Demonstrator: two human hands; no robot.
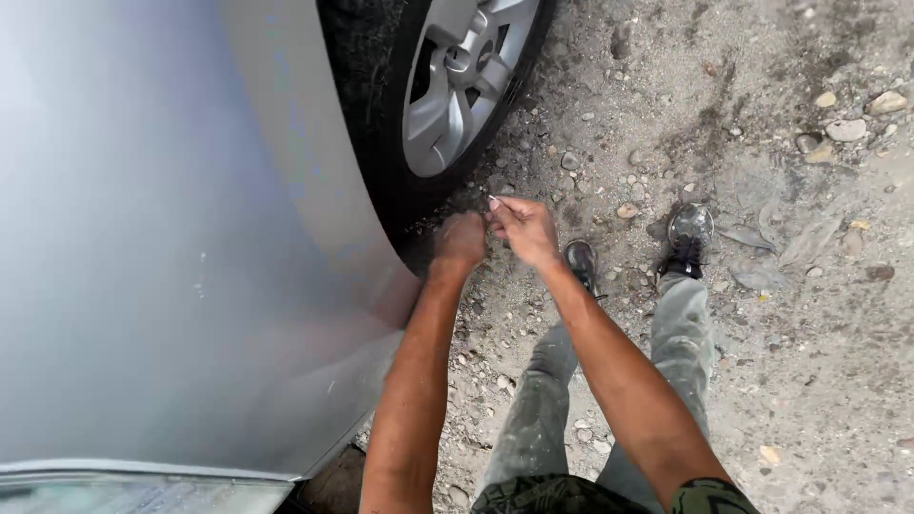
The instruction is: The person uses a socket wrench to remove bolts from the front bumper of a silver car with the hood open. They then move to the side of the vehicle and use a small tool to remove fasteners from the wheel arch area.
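Both hands meet just beside the wheel arch (381, 219), above the gravel (790, 333). The left hand (461, 240) is fisted; the right hand (524, 228) pinches something too small to tell. Keeping them close and steady seems wise.

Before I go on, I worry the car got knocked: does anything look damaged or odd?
Nothing stands out: the silver body panel looks smooth, the wheel sits straight, and both hands meet beside the tyre.
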